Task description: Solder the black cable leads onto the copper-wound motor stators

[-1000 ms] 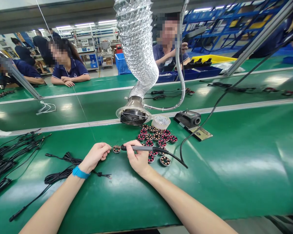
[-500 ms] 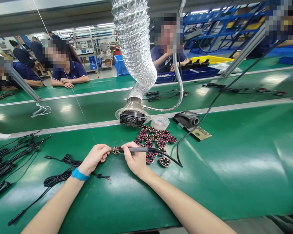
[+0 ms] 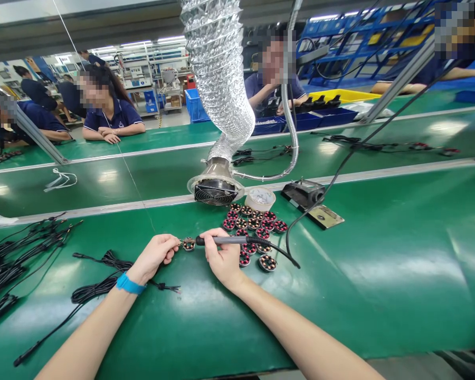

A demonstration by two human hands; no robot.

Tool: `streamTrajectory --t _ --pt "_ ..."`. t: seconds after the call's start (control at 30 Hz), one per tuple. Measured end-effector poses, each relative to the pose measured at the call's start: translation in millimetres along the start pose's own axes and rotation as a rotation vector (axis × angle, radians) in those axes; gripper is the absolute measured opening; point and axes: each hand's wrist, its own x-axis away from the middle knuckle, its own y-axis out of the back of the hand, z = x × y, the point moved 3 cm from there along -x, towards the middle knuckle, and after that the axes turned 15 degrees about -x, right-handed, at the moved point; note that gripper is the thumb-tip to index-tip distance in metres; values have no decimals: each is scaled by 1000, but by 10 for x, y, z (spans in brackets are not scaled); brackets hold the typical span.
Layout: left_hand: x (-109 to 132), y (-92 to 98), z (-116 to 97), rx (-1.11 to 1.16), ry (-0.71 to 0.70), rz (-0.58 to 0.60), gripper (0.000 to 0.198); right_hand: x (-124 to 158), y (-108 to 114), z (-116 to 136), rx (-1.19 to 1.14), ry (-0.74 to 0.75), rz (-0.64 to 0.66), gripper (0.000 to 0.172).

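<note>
My right hand is closed round the grey handle of a soldering iron, whose tip points left. Its tip end is near a small round motor stator with copper windings. My left hand, wearing a blue wristband, pinches thin wire ends at the stator's left side; their exact form is too small to tell. Right of my right hand sits a group of similar stators, some with red and some with copper-coloured windings.
A fume extractor with a fan hangs over the bench. Behind the stators are a tape roll and an iron stand. Black cables lie left. The iron's cord loops right. Co-workers sit across the bench.
My right hand has shifted slightly right with the soldering iron, so its tip end stands a little farther from the stator. My left hand stays in place.
</note>
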Motion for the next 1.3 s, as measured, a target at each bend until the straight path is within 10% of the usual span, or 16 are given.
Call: streamTrajectory --t 1.3 --pt "79 59 -121 -223 -122 45 38 20 -273 -155 34 57 344 40"
